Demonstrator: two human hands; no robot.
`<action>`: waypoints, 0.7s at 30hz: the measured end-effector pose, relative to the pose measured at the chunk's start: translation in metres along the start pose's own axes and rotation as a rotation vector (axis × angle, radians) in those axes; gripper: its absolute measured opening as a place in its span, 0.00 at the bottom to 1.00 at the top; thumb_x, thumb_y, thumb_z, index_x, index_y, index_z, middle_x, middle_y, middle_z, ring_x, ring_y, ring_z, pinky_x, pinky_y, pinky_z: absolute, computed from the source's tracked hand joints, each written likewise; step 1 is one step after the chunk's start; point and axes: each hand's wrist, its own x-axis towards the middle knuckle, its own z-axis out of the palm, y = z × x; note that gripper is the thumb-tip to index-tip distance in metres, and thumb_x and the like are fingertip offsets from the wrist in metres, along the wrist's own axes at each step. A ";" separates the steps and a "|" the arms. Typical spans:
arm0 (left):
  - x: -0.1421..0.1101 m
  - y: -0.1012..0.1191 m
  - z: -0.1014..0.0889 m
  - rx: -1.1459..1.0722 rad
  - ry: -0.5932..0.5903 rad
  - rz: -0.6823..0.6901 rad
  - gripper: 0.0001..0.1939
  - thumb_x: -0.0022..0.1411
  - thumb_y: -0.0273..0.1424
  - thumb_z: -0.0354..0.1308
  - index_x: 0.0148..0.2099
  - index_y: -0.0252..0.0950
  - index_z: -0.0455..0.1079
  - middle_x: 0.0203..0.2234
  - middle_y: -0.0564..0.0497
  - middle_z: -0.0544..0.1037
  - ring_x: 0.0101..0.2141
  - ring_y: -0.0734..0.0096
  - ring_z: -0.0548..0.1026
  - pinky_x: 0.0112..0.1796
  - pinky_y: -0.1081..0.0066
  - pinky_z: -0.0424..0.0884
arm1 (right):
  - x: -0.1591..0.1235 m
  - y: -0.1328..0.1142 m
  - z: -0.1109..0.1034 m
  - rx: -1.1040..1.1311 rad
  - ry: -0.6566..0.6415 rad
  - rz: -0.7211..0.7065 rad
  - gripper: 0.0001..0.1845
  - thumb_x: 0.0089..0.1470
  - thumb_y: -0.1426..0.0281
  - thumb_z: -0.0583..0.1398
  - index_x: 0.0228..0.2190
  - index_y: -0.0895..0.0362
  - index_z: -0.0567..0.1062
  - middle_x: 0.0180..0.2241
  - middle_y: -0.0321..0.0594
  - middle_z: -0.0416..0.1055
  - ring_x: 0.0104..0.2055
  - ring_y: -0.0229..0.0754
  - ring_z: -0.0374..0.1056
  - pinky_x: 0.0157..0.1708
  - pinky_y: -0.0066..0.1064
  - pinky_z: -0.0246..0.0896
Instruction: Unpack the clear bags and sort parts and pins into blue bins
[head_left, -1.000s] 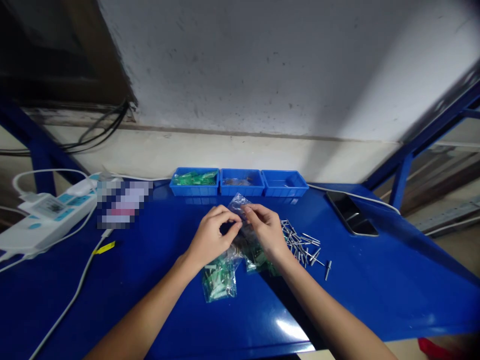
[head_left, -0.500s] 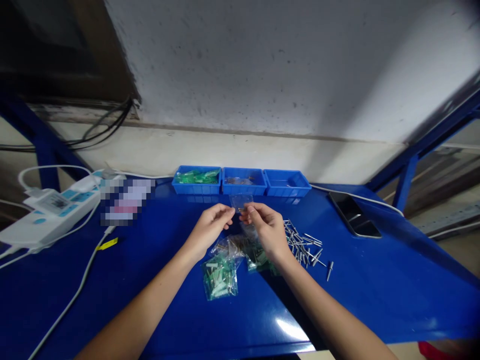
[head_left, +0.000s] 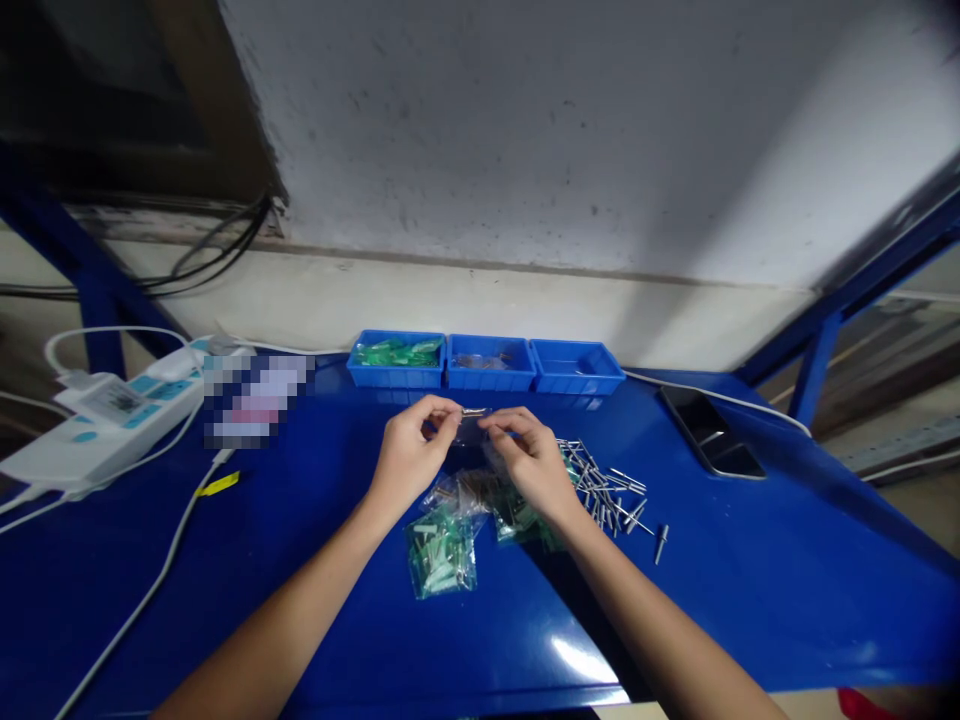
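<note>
Glossy blue tabletop (head_left: 750, 580) lies beneath hands (head_left: 411, 448) (head_left: 531, 458) pinching a clear bag (head_left: 470, 431).

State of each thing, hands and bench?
Left hand: pinching clear bag
Right hand: pinching clear bag
Clear bag: held; seal unclear
Nearest green bag: filled, lying down
Rivets: loose, heaped
Left bin: open-topped, stocked
Middle bin: open-topped, stocked
Right bin: open-topped
Phone: flat, screen dark
Power strip: plugs inserted
</note>
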 end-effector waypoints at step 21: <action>0.000 0.000 0.004 -0.533 -0.376 -0.504 0.27 0.61 0.52 0.44 0.35 0.34 0.73 0.26 0.50 0.69 0.25 0.73 0.64 0.27 0.72 0.58 | -0.002 0.000 0.003 0.267 0.125 -0.002 0.05 0.49 0.69 0.60 0.32 0.56 0.71 0.30 0.37 0.73 0.31 0.38 0.69 0.33 0.29 0.62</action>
